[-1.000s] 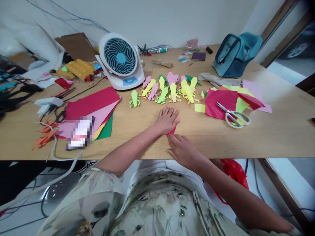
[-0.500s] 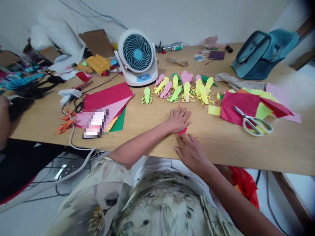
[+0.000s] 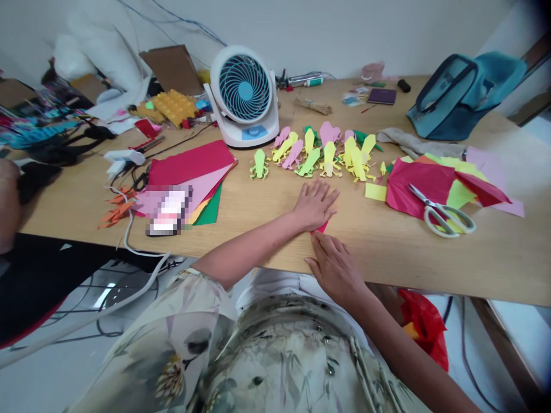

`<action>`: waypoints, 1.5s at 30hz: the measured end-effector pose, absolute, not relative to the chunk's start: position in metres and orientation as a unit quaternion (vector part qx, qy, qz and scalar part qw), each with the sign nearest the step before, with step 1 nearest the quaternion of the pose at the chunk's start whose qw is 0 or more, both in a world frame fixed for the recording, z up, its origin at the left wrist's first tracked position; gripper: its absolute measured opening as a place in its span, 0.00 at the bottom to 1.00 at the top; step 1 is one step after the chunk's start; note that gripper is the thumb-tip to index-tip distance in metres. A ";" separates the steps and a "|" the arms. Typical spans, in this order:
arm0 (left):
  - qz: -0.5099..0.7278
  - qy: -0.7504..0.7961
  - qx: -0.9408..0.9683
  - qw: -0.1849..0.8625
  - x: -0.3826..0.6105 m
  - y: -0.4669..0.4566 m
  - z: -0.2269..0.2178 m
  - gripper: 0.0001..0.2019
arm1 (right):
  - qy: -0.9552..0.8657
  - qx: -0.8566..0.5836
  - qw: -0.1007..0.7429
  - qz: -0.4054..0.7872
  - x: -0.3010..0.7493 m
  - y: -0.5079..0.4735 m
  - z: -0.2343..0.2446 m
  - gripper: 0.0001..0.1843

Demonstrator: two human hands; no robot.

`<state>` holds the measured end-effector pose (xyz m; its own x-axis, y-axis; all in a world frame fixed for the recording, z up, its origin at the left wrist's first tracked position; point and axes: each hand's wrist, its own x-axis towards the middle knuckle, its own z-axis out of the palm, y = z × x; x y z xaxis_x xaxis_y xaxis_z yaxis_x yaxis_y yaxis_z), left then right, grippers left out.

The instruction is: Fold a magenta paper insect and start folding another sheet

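Paper (image 3: pixel 321 228) under left hand (image 3: pixel 315 205); bag (image 3: pixel 456 106) apart

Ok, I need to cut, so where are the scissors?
The scissors lie on the right side of the table in the head view, atop the red paper scraps, in front of the blue bag.

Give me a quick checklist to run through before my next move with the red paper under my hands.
1. Red paper held down: ok, the left hand lies flat on it with fingers spread.
2. Right hand in position: ok, its fingertips reach the paper's near side.
3. Paper's edges lined up: cannot tell, the hands cover nearly all of it.
4. Working room: ok, the table is bare between the hands and the folded paper insects.
5. Scissors out of the way: ok, they lie on the scrap pile to the right, apart from both hands.
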<state>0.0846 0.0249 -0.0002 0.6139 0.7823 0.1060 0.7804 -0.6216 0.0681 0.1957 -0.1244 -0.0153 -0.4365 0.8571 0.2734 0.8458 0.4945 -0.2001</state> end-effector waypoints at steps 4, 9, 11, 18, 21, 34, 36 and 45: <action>0.070 0.367 0.927 0.029 0.087 0.023 0.002 0.30 | -0.837 -0.521 0.164 0.019 0.193 -0.125 -0.009 0.24; 0.031 0.351 0.930 0.106 0.088 0.018 -0.001 0.32 | -0.831 -0.533 0.158 0.025 0.191 -0.128 -0.008 0.25; 0.028 0.353 0.929 0.107 0.088 0.017 -0.001 0.32 | -0.833 -0.525 0.173 0.024 0.192 -0.130 -0.011 0.25; 0.027 0.369 0.922 0.115 0.089 0.018 -0.002 0.33 | -0.832 -0.519 0.194 0.031 0.195 -0.134 -0.022 0.26; 0.033 0.361 0.928 0.088 0.090 0.017 -0.006 0.33 | -0.836 -0.510 0.202 0.016 0.195 -0.135 -0.023 0.25; 0.083 0.352 0.931 0.042 0.097 0.004 -0.003 0.31 | -0.840 -0.509 0.187 0.004 0.197 -0.138 -0.019 0.21; 0.072 0.354 0.931 0.056 0.096 0.001 -0.008 0.32 | -0.854 -0.471 0.219 0.023 0.204 -0.140 -0.020 0.22; 0.057 0.370 0.927 0.040 0.102 -0.011 -0.005 0.34 | -0.811 -0.427 0.394 0.067 0.237 -0.152 -0.004 0.24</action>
